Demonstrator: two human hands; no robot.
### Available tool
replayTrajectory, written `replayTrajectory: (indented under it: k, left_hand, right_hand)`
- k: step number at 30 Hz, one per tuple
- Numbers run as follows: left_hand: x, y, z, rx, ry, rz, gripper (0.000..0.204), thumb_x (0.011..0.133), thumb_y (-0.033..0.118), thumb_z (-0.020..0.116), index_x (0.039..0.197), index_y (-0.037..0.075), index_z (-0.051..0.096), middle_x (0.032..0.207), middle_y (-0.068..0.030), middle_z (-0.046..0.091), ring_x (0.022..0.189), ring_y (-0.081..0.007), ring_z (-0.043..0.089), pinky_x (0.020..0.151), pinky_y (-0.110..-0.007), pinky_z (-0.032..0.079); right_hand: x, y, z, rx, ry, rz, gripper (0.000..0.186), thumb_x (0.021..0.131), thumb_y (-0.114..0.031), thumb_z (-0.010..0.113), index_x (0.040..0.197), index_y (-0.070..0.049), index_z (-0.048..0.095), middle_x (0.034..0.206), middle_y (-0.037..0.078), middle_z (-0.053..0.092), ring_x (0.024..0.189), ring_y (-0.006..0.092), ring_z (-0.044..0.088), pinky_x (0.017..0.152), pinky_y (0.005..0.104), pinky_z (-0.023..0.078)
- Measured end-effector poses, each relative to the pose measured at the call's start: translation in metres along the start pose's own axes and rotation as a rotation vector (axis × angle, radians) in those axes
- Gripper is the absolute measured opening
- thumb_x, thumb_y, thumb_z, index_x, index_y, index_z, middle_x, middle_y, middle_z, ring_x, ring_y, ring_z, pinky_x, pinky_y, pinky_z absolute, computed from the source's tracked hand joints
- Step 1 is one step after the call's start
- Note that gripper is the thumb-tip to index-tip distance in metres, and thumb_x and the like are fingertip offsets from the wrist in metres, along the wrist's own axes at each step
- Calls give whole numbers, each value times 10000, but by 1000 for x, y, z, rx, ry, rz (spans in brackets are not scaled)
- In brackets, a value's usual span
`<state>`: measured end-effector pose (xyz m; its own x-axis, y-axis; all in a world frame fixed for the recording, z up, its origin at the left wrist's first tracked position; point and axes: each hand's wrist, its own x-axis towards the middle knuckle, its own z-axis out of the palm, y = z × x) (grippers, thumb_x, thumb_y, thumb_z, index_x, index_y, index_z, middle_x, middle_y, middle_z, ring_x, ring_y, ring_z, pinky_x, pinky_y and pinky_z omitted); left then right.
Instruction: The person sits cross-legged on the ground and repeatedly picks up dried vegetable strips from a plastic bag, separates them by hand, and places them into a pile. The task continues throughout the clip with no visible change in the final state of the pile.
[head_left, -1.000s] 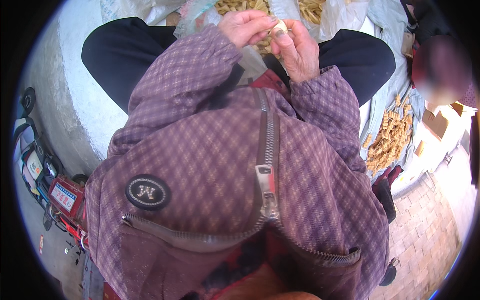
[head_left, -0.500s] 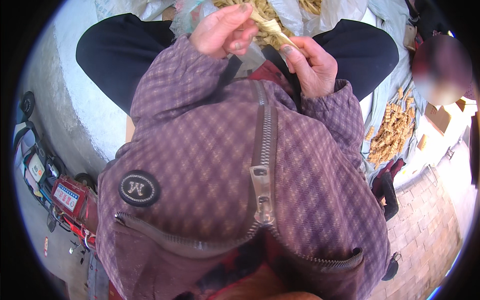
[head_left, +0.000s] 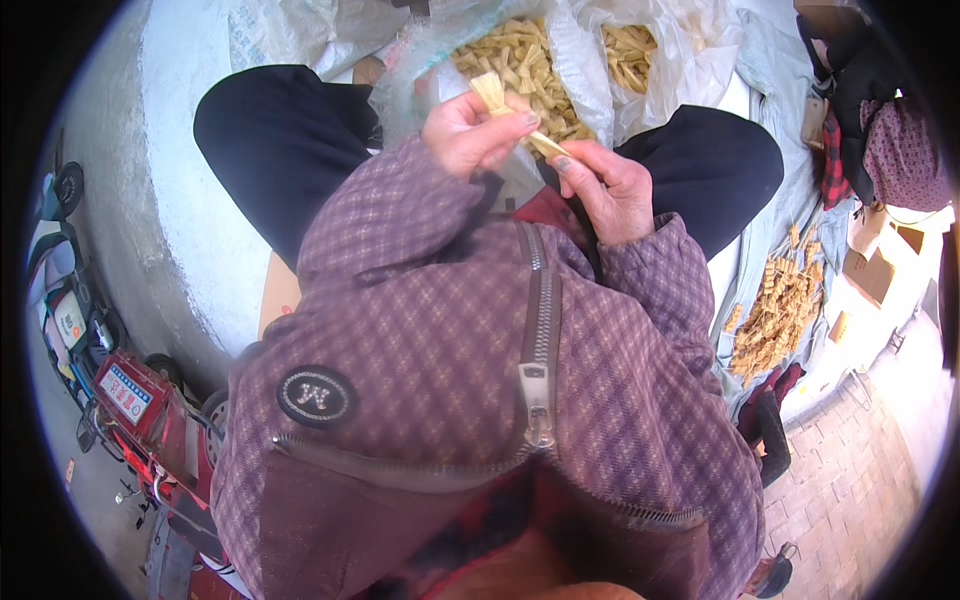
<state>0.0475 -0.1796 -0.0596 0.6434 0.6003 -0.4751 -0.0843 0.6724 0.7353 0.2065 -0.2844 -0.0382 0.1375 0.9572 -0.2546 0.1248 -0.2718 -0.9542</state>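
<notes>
Between my two hands, in front of my chest, is a pale yellow folded strip (head_left: pixel 489 92) with a flared upper end; its material I cannot make out. My left hand (head_left: pixel 470 132) is closed round its middle, with the flared end sticking out above the fingers. The lower, narrower end is pinched between thumb and fingers of my right hand (head_left: pixel 612 190). Just beyond my hands, a clear plastic bag (head_left: pixel 412 95) holds many similar yellow pieces (head_left: pixel 530 70).
Another plastic bag (head_left: pixel 705 75) with yellow pieces (head_left: pixel 628 58) stands farther right. Brown bundles (head_left: pixel 785 305) lie on a grey-blue sheet (head_left: pixel 745 265). Another person (head_left: pixel 900 140) is at the far right, near cardboard boxes (head_left: pixel 868 272). A red vehicle (head_left: pixel 150 400) stands left.
My hands and the yellow strip sit lower in view, and the flared end now points up from my left fingers. The bags beyond show more fully.
</notes>
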Motion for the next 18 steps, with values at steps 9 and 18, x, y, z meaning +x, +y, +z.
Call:
replayTrajectory:
  k: [9,18]
  left_hand:
    - [44,119,-1,242,113,523,172,829,144,608,953,26,589,745,-25,564,556,-55,494,500,-161,377]
    - [101,138,-44,181,150,646,130,830,97,605,926,9,601,749,-37,576,581,-65,507,501,-179,377]
  right_hand:
    - [133,-81,-35,-169,35,-405,167,837,-74,583,987,-8,616,702,12,578,584,52,501,539,196,434]
    - [213,-87,-31,-148,51,-420,145,856,-108,558,948,-15,620,740,28,610,592,79,548,553,198,452]
